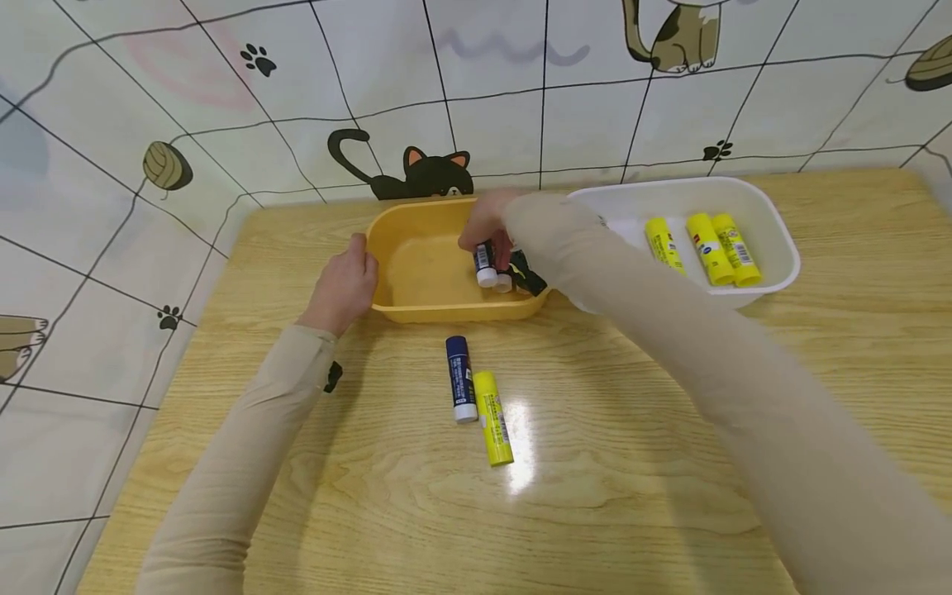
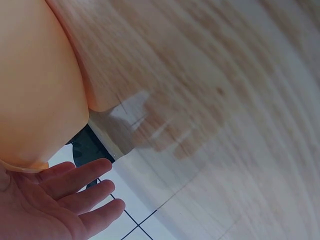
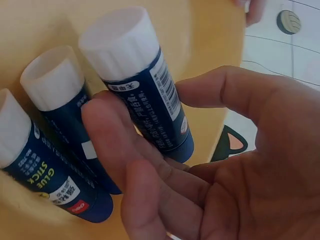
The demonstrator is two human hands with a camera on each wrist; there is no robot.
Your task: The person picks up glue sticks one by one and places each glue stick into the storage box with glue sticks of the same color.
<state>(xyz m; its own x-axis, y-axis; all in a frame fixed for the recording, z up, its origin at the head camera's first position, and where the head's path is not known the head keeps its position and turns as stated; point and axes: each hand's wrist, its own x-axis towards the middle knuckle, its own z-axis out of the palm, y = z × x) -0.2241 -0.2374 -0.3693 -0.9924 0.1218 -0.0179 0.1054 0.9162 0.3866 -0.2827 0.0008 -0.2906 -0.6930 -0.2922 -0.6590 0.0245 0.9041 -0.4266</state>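
At the left end of an orange basket (image 1: 416, 314), my left hand (image 1: 344, 285) grips the rim; in the left wrist view its fingers (image 2: 82, 192) extend loosely outside the wall and the thumb is hidden. Inside the basket's right part, my right hand (image 1: 491, 223) pinches a blue glue stick with a white cap (image 1: 484, 263). The right wrist view shows this glue stick (image 3: 145, 95) between thumb and fingers, tilted, cap towards the camera. Two more blue glue sticks (image 3: 62, 100) (image 3: 55, 175) lie beside it in the basket.
On the table (image 1: 595, 496), in front of the basket, lie a blue glue stick (image 1: 461, 380) and a yellow one (image 1: 493, 417). To the right, a white basket (image 1: 781, 240) holds three yellow glue sticks (image 1: 710, 248), partly behind my right sleeve. A patterned wall stands behind.
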